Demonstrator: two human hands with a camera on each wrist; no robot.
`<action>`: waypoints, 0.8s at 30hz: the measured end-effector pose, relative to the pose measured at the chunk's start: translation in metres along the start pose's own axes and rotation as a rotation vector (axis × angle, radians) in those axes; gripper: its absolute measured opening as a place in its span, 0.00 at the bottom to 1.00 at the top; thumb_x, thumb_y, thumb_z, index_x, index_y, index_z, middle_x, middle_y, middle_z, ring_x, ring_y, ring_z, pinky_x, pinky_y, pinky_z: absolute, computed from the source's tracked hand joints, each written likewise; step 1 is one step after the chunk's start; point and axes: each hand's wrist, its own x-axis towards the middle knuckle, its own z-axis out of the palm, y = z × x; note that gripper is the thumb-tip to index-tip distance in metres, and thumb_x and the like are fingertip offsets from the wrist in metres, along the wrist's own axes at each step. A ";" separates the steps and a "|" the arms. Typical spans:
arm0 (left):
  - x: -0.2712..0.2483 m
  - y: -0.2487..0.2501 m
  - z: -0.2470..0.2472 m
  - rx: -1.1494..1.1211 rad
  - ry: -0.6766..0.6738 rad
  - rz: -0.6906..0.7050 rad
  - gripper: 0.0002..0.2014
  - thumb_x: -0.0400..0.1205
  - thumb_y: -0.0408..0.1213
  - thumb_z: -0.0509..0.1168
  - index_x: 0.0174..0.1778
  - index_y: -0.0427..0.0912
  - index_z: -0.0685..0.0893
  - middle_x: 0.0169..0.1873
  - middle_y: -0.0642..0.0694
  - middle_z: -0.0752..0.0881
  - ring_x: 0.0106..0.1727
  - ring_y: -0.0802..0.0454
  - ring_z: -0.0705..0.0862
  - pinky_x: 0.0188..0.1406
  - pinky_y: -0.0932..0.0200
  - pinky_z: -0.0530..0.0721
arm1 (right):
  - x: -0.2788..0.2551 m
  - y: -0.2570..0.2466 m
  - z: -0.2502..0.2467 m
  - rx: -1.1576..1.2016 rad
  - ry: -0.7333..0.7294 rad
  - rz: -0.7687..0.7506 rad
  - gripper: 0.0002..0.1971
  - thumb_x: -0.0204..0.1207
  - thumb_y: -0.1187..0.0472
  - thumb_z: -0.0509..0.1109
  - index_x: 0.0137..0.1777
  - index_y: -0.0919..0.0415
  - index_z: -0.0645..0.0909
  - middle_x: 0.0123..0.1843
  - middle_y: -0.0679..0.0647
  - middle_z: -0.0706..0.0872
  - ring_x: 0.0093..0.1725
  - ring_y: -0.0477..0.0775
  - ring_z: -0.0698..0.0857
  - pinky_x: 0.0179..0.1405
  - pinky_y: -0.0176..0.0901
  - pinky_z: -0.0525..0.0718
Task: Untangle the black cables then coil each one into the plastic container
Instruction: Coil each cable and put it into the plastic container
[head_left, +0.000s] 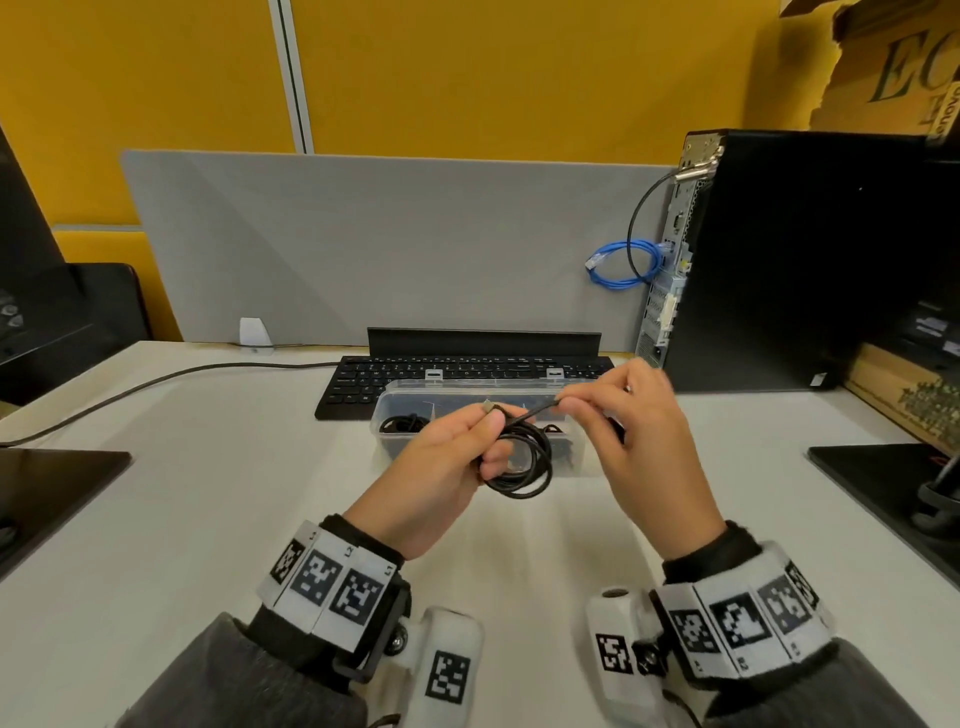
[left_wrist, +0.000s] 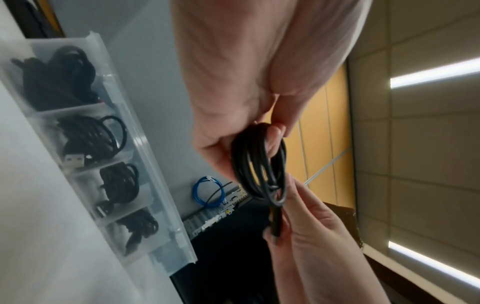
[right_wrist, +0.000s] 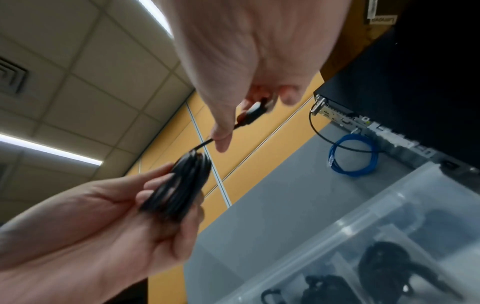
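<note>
Left hand (head_left: 441, 467) gripped the coiled cable (head_left: 519, 462), right hand (head_left: 639, 431) pinched its tail, both just before the plastic container (head_left: 384, 415).

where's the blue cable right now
In the head view the coiled blue cable hangs at the right, against the grey desk divider, beside the back of the black computer tower.

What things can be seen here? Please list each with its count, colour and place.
coiled cable: one, black, held above the table
plastic container: one, clear, before the keyboard, black cables inside
keyboard: one, black, behind the container
computer tower: one, black, right rear
network cable: one, blue, beside the tower
table: one, white
left hand: holds the coil
right hand: pinches the cable's end
</note>
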 end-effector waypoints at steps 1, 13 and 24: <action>-0.001 0.000 0.001 -0.046 -0.028 0.004 0.17 0.79 0.39 0.55 0.56 0.31 0.78 0.25 0.56 0.79 0.30 0.60 0.66 0.37 0.65 0.67 | 0.001 -0.003 0.001 0.081 0.016 0.021 0.07 0.78 0.55 0.66 0.48 0.53 0.86 0.39 0.41 0.72 0.43 0.35 0.72 0.42 0.26 0.72; 0.003 -0.008 0.003 -0.139 0.038 0.038 0.18 0.86 0.38 0.49 0.60 0.33 0.78 0.43 0.45 0.87 0.48 0.54 0.85 0.54 0.58 0.82 | -0.008 -0.022 0.020 1.096 -0.233 0.700 0.10 0.81 0.62 0.62 0.53 0.62 0.84 0.41 0.59 0.88 0.40 0.51 0.87 0.41 0.40 0.86; 0.007 -0.010 0.000 0.060 0.256 0.016 0.15 0.88 0.38 0.49 0.54 0.36 0.78 0.43 0.37 0.80 0.44 0.46 0.79 0.50 0.54 0.78 | -0.015 -0.036 0.021 1.129 -0.393 0.654 0.13 0.68 0.57 0.74 0.50 0.54 0.75 0.46 0.57 0.90 0.48 0.53 0.87 0.45 0.40 0.82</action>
